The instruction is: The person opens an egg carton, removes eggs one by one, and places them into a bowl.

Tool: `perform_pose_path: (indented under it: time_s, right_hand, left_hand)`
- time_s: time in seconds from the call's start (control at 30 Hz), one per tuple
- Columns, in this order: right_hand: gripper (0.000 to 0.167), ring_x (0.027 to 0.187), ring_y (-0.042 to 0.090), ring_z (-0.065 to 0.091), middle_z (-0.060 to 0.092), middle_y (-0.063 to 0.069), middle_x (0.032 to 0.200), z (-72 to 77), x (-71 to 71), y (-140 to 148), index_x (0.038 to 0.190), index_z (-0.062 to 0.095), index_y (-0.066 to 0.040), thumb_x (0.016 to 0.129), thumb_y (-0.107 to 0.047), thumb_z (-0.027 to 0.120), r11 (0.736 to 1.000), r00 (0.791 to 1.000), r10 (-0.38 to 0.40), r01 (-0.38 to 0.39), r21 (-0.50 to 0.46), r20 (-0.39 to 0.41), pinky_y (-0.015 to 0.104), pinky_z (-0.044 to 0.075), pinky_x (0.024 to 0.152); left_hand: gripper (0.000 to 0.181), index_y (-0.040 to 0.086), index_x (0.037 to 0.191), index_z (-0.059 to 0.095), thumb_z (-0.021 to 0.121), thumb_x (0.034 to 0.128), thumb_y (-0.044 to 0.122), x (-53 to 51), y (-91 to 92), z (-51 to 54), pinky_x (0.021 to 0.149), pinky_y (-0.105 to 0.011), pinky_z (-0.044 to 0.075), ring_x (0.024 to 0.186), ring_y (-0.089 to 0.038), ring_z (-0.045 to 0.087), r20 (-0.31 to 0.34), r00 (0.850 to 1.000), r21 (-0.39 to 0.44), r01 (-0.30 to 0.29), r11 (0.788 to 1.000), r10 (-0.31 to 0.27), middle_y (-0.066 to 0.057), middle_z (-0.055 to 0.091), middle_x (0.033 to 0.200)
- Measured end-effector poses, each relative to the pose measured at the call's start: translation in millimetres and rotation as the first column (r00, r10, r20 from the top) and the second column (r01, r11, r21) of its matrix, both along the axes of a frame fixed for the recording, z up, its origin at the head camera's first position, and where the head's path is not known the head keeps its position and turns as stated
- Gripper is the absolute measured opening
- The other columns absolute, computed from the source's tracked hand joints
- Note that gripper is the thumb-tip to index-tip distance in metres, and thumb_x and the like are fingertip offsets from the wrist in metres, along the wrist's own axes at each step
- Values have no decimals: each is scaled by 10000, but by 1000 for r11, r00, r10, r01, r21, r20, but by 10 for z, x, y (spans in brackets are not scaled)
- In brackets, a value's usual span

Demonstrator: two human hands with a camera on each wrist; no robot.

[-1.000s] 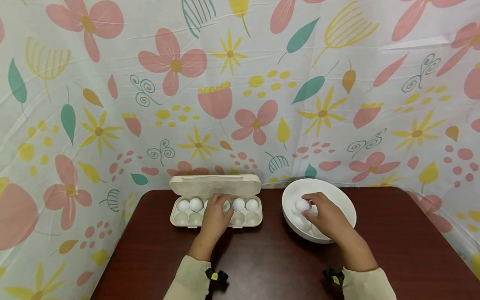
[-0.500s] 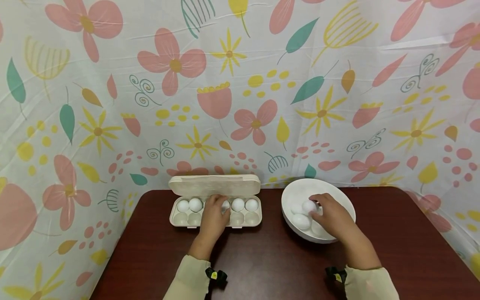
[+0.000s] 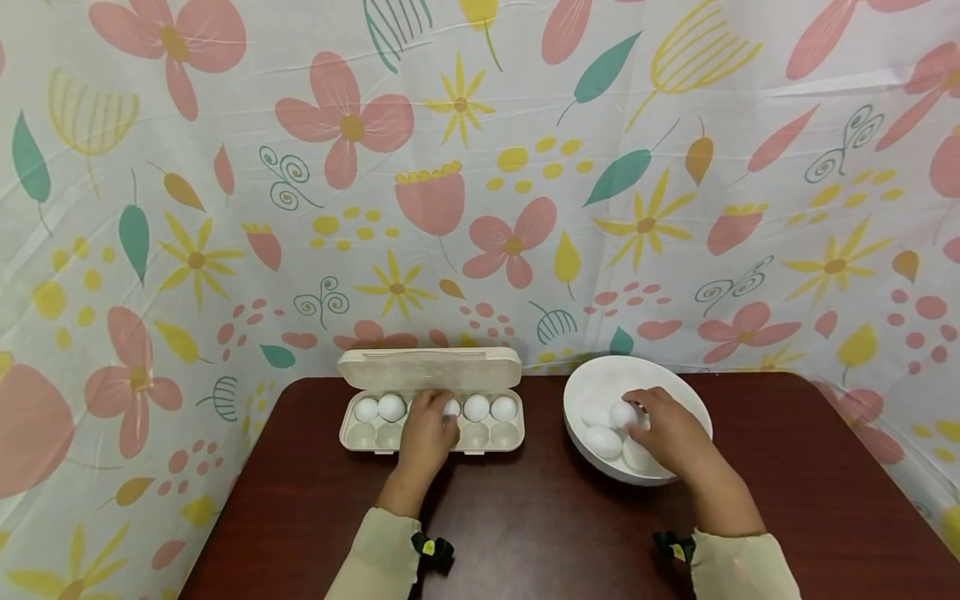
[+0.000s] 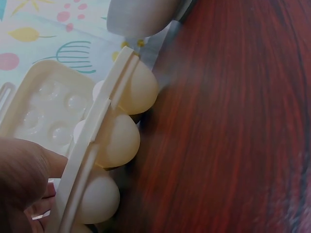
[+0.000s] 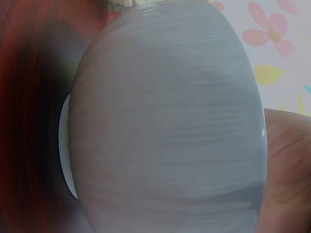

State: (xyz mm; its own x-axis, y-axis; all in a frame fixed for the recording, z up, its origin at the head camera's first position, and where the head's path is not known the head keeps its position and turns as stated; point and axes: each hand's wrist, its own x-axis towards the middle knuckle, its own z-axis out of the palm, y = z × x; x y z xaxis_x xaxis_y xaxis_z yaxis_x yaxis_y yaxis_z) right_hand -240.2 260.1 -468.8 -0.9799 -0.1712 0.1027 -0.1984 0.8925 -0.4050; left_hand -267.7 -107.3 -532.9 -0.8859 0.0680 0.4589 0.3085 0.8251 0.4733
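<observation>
A cream egg carton (image 3: 435, 446) stands with its lid up. White eggs (image 3: 391, 407) fill the visible cups of its back row, and the front cups in view hold none. My left hand (image 3: 426, 433) reaches over the carton, finger and thumb around an egg (image 3: 451, 408) in the back row. In the left wrist view, the thumb (image 4: 56, 162) lies by the carton's rim. To the right, inside a white bowl (image 3: 573, 425), my right hand (image 3: 671, 433) pinches an egg (image 3: 622, 414). Several other eggs (image 3: 602, 442) lie there. The bowl's wall (image 5: 165, 116) hides the right fingertips in the right wrist view.
Carton and bowl stand apart at the back of a dark reddish table (image 3: 525, 517). A flower-patterned cloth (image 3: 480, 208) hangs right behind them. Pale sleeves (image 3: 378, 558) with black wrist straps cover both forearms.
My right hand has moved slightly right within the bowl, the egg shifting with it from the left side toward the middle. The left hand has hardly moved at the carton.
</observation>
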Motion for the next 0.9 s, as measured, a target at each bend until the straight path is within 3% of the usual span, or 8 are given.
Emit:
perform_pose_path:
  time_s: [0.57,0.77,0.9]
  right_hand:
    - [415,943,310,635,640,236,1139,-56,-30,3,1228,648,20,851,-113,760,999,1000,19,-19,27,2,523,520,860]
    - [418,1000,369,652,663,230,1131,-99,-47,2,1208,663,24,825,-108,768,999,999,31,-30,34,-16,542,517,878]
    - [423,1053,424,637,662,245,1164,-117,-44,-14,1222,661,26,837,-124,751,999,1000,20,-20,45,12,564,507,903]
  left_hand:
    - [378,30,1215,699,763,842,40,-12,8,-7,957,-448,533,1163,-343,597,1,1000,8,6,1000,-6,-146,641,1213]
    - [371,30,1202,704,770,837,31,-10,11,-11,955,-444,534,1158,-338,599,-3,1000,0,-4,1000,4,-144,644,1203]
    - [359,33,1195,709,765,841,21,1,11,-11,959,-441,533,1171,-333,594,5,1000,3,-9,1000,9,-144,641,1202]
